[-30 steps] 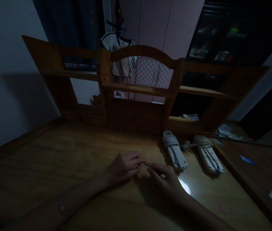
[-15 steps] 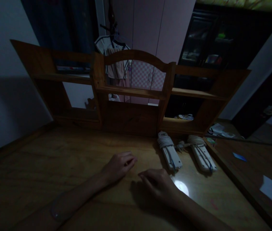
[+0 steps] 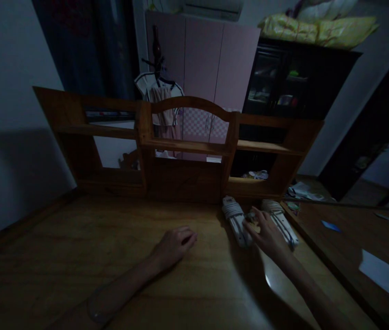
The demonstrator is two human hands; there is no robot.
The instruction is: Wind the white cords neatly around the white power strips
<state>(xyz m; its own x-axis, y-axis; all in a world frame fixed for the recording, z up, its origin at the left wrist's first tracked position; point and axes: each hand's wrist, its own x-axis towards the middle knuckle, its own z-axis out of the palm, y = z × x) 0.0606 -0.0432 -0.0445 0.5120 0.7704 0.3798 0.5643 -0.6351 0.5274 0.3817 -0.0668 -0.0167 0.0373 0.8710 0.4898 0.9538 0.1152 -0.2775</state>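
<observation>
My left hand [image 3: 173, 246] lies on the wooden desk [image 3: 118, 247], its fingers curled in and nothing visible in them. My right hand [image 3: 266, 231] hovers around two white power strips, with thumb and fingers apart. One power strip [image 3: 234, 215] is to the left of that hand, its cord wound round its upper part. The other power strip [image 3: 288, 233] lies to the right, wrapped in the same way and partly covered by my fingers. Between the strips, a cord end is mostly hidden behind my right hand; whether my fingers touch anything I cannot tell.
A wooden shelf unit [image 3: 183, 146] stands along the desk's back edge. To the right is a lower brown surface with a blue card [image 3: 331, 226] and a white sheet of paper [image 3: 386, 275]. A white wall [image 3: 15, 174] borders the left. The room is dim.
My right hand has moved forward and right, from near my left hand to the power strips, and its fingers have spread. My left hand stays nearly in place. The camera has tilted up.
</observation>
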